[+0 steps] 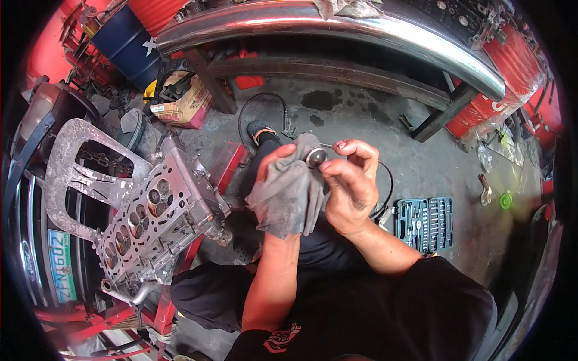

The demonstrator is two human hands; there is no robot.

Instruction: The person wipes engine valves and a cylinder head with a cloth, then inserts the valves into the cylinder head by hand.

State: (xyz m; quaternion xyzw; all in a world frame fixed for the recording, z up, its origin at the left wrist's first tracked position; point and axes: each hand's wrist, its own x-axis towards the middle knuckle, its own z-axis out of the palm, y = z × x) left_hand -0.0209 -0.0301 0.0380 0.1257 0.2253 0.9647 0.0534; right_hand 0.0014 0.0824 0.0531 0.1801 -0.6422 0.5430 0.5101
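A grey rag drapes over my left hand, whose fingers close on it in front of my lap. At the rag's upper right edge shows a round, dark metal disc with a shiny rim, which looks like the head of an engine valve. My right hand has curled fingers, with one fingertip touching the disc's right rim; its stem is mostly hidden. To the left, a metal cylinder head lies tilted, its combustion chambers and round valve faces showing.
Beneath the cylinder head runs a red metal stand, with a worn plastic chair beside it. A steel-edged workbench spans the far side. An open socket set rests on the floor at right. A black hose curves across the floor.
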